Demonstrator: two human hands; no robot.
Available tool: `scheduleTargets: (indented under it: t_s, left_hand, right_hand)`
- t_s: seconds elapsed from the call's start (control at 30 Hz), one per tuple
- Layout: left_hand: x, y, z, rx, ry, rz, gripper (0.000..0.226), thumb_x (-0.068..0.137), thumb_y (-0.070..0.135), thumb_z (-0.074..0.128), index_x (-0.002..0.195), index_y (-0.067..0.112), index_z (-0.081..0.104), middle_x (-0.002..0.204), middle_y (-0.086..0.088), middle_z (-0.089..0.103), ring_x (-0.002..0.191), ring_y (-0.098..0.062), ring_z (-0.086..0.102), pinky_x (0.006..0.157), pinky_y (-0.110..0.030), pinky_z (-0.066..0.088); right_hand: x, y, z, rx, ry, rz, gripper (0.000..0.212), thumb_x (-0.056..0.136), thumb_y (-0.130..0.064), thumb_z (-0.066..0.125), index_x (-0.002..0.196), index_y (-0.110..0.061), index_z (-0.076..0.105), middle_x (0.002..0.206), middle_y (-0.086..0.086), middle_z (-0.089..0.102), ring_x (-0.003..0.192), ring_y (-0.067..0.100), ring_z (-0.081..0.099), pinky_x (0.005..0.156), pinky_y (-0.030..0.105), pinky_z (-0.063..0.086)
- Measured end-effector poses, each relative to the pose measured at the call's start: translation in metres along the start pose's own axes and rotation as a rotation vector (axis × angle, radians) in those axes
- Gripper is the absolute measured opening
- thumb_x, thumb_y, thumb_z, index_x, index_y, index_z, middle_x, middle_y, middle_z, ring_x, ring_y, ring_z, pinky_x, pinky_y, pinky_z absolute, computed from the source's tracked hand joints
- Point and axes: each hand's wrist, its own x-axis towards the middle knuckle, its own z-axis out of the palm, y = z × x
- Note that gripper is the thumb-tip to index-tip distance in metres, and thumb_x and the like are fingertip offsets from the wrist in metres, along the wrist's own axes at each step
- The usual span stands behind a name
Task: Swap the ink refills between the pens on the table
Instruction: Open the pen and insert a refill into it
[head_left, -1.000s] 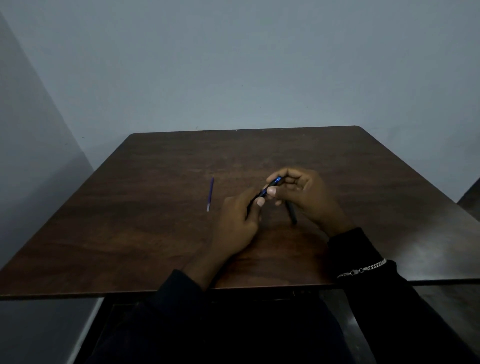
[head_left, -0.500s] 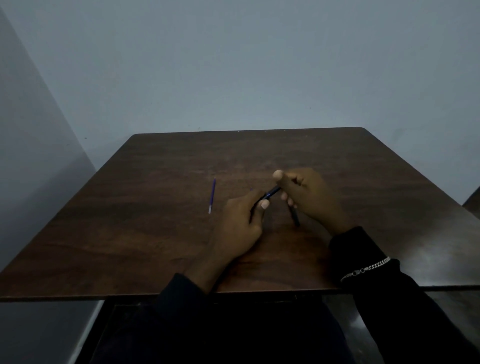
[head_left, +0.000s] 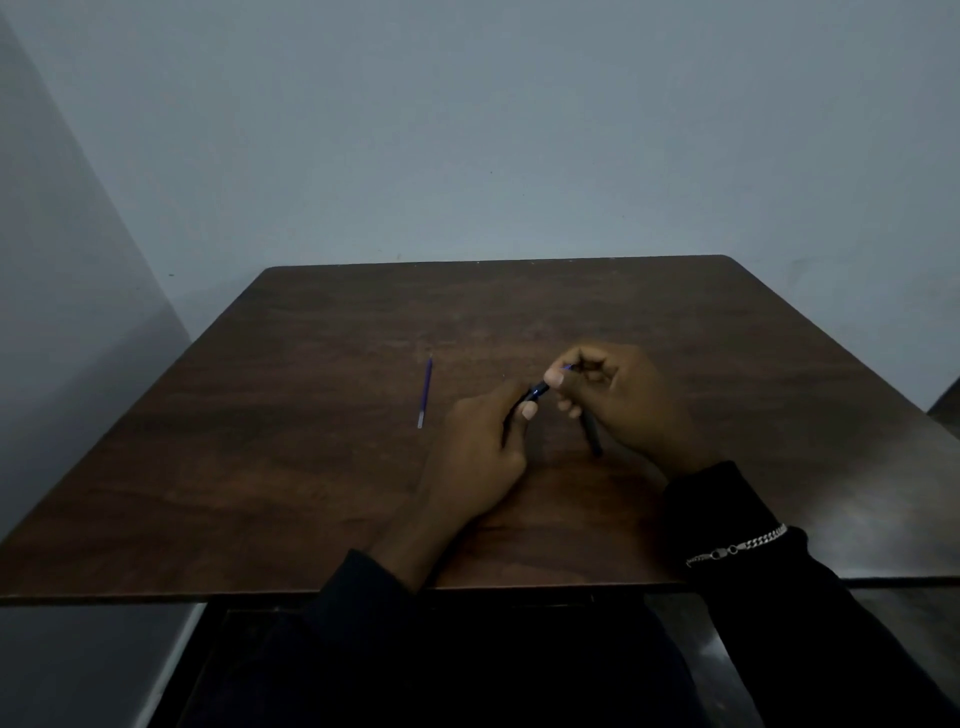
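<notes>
There are two hands, two dark pen bodies, one loose refill and one short blue sliver.

The left hand (head_left: 483, 452) curls its fingers round one pen barrel (head_left: 537, 391), with the thumb lying along it. Only the barrel's far end shows past the fingertips. Its long axis slants up and to the right, pointing at the right hand's fingertips, which are just beside it.

The right hand (head_left: 623, 405) has its fingers bent in tight. Thumb and forefinger pinch the blue sliver (head_left: 567, 367), which sits between them in line with the barrel's end. Whether it is joined to the barrel is too small to tell.

The second pen body (head_left: 592, 439) sticks out from beneath the right hand's lower curled fingers. Its axis runs from those fingers toward the person and slightly right. I cannot tell if those fingers hold it or if it lies on the table (head_left: 311, 467).

The loose refill (head_left: 425, 392) lies flat, well to the left of the left hand's knuckles, touched by no finger. Its long axis runs near to far, with the blue end away and the pale end toward the person.

One chain bracelet (head_left: 737, 548) lies over the dark right sleeve.
</notes>
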Motion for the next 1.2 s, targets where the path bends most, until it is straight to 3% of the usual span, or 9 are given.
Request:
scheduleTargets:
  t_s: [0.17, 0.3, 0.47, 0.67, 0.77, 0.83, 0.93, 1.07, 1.2]
  left_hand:
    - [0.001, 0.000, 0.002, -0.023, -0.008, 0.014, 0.015, 0.105, 0.018, 0.057, 0.110, 0.020, 0.071, 0.072, 0.010, 0.065, 0.065, -0.007, 0.061, 0.055, -0.013, 0.038]
    - [0.001, 0.001, 0.002, -0.012, 0.007, -0.006, 0.015, 0.104, 0.018, 0.057, 0.105, 0.015, 0.071, 0.069, 0.013, 0.059, 0.064, -0.002, 0.057, 0.055, -0.010, 0.035]
    - [0.002, 0.001, 0.001, 0.022, 0.006, -0.021, 0.012, 0.103, 0.014, 0.059, 0.105, 0.016, 0.071, 0.070, 0.017, 0.054, 0.060, -0.002, 0.047, 0.053, -0.015, 0.029]
    - [0.000, 0.002, -0.002, 0.037, -0.027, 0.021, 0.015, 0.104, 0.018, 0.058, 0.112, 0.020, 0.071, 0.072, 0.007, 0.066, 0.062, -0.007, 0.054, 0.054, -0.014, 0.033]
    - [0.000, 0.001, 0.000, 0.023, -0.023, 0.001, 0.014, 0.105, 0.021, 0.057, 0.107, 0.019, 0.071, 0.073, 0.007, 0.066, 0.062, -0.005, 0.055, 0.054, -0.021, 0.036]
    - [0.001, 0.000, 0.000, 0.018, -0.005, -0.005, 0.014, 0.104, 0.020, 0.057, 0.104, 0.017, 0.070, 0.073, 0.008, 0.065, 0.061, -0.005, 0.054, 0.054, -0.021, 0.031]
    - [0.001, 0.000, 0.000, 0.016, 0.010, -0.007, 0.012, 0.102, 0.017, 0.059, 0.104, 0.018, 0.070, 0.073, 0.011, 0.063, 0.064, -0.003, 0.052, 0.055, -0.018, 0.029]
    - [0.001, 0.001, 0.000, 0.017, 0.030, -0.008, 0.011, 0.101, 0.017, 0.061, 0.099, 0.017, 0.072, 0.071, 0.017, 0.055, 0.063, -0.003, 0.049, 0.055, -0.015, 0.029]
    - [0.000, 0.000, 0.001, -0.015, 0.030, -0.002, 0.010, 0.101, 0.018, 0.064, 0.095, 0.014, 0.071, 0.067, 0.020, 0.051, 0.057, 0.001, 0.048, 0.055, -0.013, 0.030]
  right_hand:
    - [0.000, 0.000, 0.004, -0.151, 0.069, -0.015, 0.052, 0.087, -0.075, 0.057, 0.084, -0.024, 0.071, 0.073, -0.004, 0.073, 0.061, 0.006, 0.070, 0.054, 0.020, 0.052]
    - [-0.001, 0.000, 0.002, 0.047, -0.001, -0.041, 0.020, 0.094, -0.045, 0.067, 0.109, -0.033, 0.072, 0.099, -0.005, 0.075, 0.087, 0.009, 0.074, 0.061, 0.023, 0.057]
    - [-0.001, 0.001, 0.002, 0.033, 0.014, -0.050, 0.009, 0.093, -0.019, 0.067, 0.095, -0.025, 0.074, 0.088, 0.002, 0.078, 0.077, 0.011, 0.075, 0.064, 0.024, 0.057]
    - [-0.004, 0.005, 0.003, -0.309, 0.090, -0.129, 0.038, 0.098, -0.057, 0.055, 0.072, -0.032, 0.064, 0.061, 0.003, 0.065, 0.056, 0.016, 0.064, 0.056, 0.040, 0.052]
    - [-0.003, 0.004, 0.003, -0.388, 0.115, -0.169, 0.055, 0.098, -0.069, 0.044, 0.069, -0.026, 0.063, 0.064, -0.001, 0.065, 0.058, 0.012, 0.065, 0.056, 0.031, 0.051]
    - [-0.004, 0.004, 0.003, -0.306, 0.105, -0.150, 0.045, 0.098, -0.068, 0.048, 0.080, -0.032, 0.068, 0.079, -0.008, 0.070, 0.066, 0.007, 0.070, 0.056, 0.017, 0.050]
    - [-0.003, 0.007, 0.003, -0.036, 0.056, -0.089, 0.013, 0.093, -0.042, 0.068, 0.103, -0.034, 0.072, 0.088, -0.004, 0.074, 0.075, 0.010, 0.073, 0.064, 0.019, 0.055]
    - [-0.002, 0.009, 0.004, 0.008, 0.046, -0.072, 0.004, 0.090, -0.032, 0.070, 0.093, -0.033, 0.073, 0.075, -0.003, 0.074, 0.063, 0.005, 0.069, 0.061, 0.017, 0.053]
    - [-0.005, 0.010, 0.002, -0.180, 0.098, -0.136, 0.030, 0.096, -0.054, 0.063, 0.079, -0.031, 0.066, 0.065, 0.002, 0.066, 0.055, 0.007, 0.066, 0.054, 0.018, 0.049]
